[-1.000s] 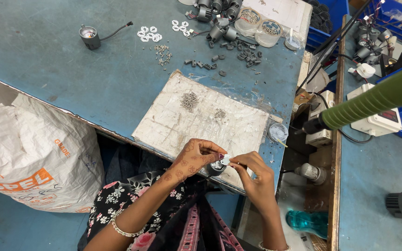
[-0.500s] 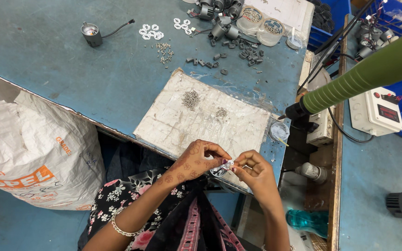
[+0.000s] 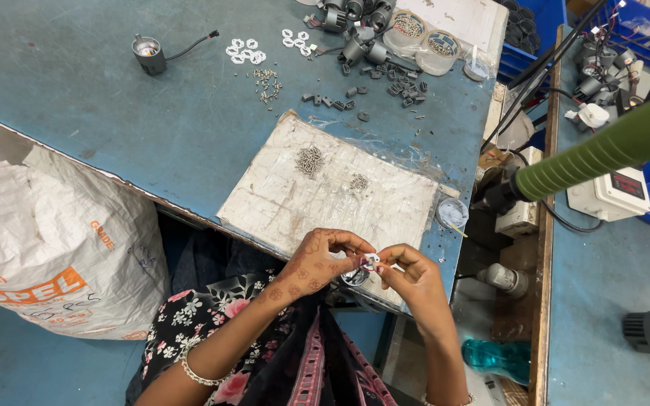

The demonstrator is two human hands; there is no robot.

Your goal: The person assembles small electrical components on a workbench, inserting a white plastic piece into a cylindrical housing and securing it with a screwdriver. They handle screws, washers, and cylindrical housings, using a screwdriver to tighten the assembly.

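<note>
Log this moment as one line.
left hand: pinching white part | right hand: pinching same part | place: over board edge

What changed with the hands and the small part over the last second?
Both hands closed in: the left hand and right hand now pinch the small white part together at the edge of the white board. The screw piles on the board stayed put.

Matt scuffed blue table [image 3: 152, 135], scratched whitish board [image 3: 325, 203], woven plastic sack [image 3: 47, 240], ribbed green hose [image 3: 603, 150]
</note>
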